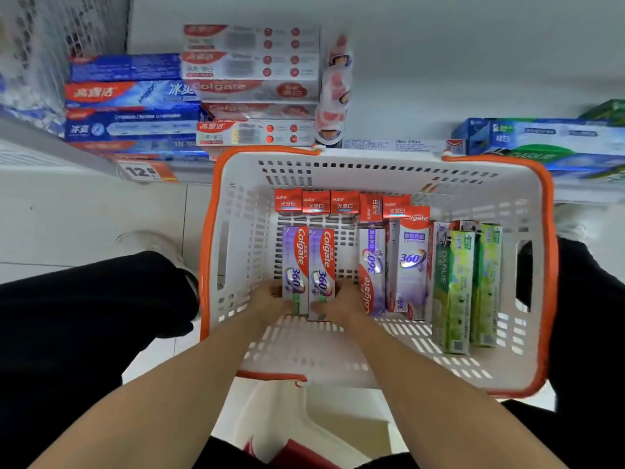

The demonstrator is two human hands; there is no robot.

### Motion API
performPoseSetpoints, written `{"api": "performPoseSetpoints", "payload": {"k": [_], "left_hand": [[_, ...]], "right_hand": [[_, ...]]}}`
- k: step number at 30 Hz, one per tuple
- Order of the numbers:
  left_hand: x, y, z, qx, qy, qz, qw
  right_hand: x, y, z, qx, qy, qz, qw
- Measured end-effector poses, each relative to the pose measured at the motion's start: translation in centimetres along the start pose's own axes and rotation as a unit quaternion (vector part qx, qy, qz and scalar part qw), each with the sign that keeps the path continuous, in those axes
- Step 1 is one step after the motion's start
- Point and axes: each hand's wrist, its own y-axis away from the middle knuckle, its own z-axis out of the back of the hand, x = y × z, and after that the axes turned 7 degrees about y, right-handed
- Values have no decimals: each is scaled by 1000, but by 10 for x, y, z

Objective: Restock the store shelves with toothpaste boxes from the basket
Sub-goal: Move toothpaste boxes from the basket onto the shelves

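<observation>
Gripping: my left hand (270, 299) and right hand (341, 304) clamp the near ends of two purple Colgate boxes (309, 265), one flank each.
Where: lying flat at the basket (372, 164) floor's left.
Handling: light, stiff, glossy card; I judge squeezing the flanks together lifts both.
Beyond basket: stocked shelf (406, 96).

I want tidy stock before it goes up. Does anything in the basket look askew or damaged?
Nothing looks damaged. In the basket one purple Colgate 360 box lies reversed, its red end toward the person, unlike the two Colgate 360 boxes both hands hold. A taller 360 box beside it pokes above the rest.
</observation>
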Motion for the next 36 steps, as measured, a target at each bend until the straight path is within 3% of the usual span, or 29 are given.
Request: {"api": "performPoseSetpoints", "payload": {"k": [6, 10, 13, 17, 22, 25, 27, 31, 36], "left_hand": [[-7, 15, -6, -51, -4, 0, 999], [-20, 29, 2, -22, -53, 7, 998], [-43, 47, 5, 54, -53, 39, 996], [-84, 83, 14, 101, -135, 57, 984], [-147, 136, 42, 127, -327, -21, 936], [-194, 182, 63, 87, -480, -142, 862], [-225, 214, 79, 72, -514, -211, 828], [-268, 268, 108, 67, -450, -354, 817], [-274, 285, 129, 114, -198, -450, 863]], "right_hand": [[0, 13, 3, 37, -53, 11, 998], [5, 30, 20, 57, -92, -10, 994], [17, 50, 49, 112, -101, -15, 988], [40, 85, 108, 170, 4, -32, 985], [83, 150, 187, 127, 217, 48, 967], [105, 194, 227, 34, 312, 137, 940], [115, 220, 249, -32, 299, 211, 930], [128, 265, 276, -85, 169, 358, 914], [148, 304, 277, -182, 75, 451, 871]]}}
